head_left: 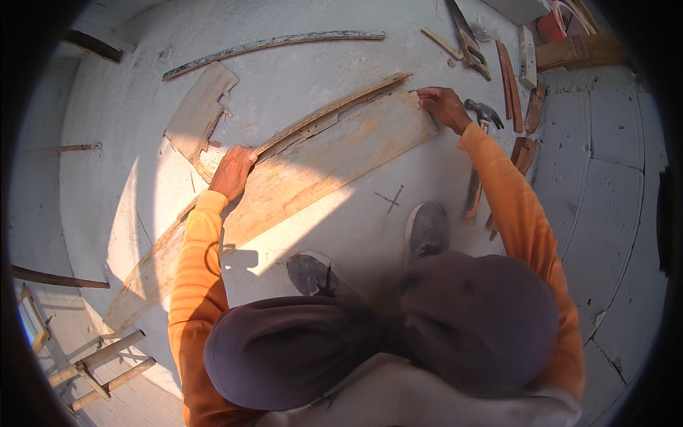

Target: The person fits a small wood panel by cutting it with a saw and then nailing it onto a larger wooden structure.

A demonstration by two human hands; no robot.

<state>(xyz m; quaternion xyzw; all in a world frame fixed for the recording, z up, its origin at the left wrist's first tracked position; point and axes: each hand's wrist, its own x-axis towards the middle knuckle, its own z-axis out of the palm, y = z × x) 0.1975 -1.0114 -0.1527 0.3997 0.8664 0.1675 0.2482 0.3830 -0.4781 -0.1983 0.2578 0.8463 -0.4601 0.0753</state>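
A long, stained plywood board (320,164) lies aslant on the floor in front of my feet, partly in sunlight. Along its far edge runs a narrow wooden batten (334,107). My left hand (233,173) is closed on the batten near the middle of the board's length. At the far right end, my right hand (442,108) pinches the board's corner between thumb and fingers. A claw hammer (485,114) rests just right of that hand. Beyond my left hand lies a broken plywood piece (198,114) with jagged edges.
A long dark-edged wood strip (274,45) crosses the far floor. At far right are a handsaw (469,50), reddish wood strips (508,85), a pale block (527,58) and an orange bucket (551,28). A pole frame (99,359) stands at lower left. My shoes (311,274) are close to the board.
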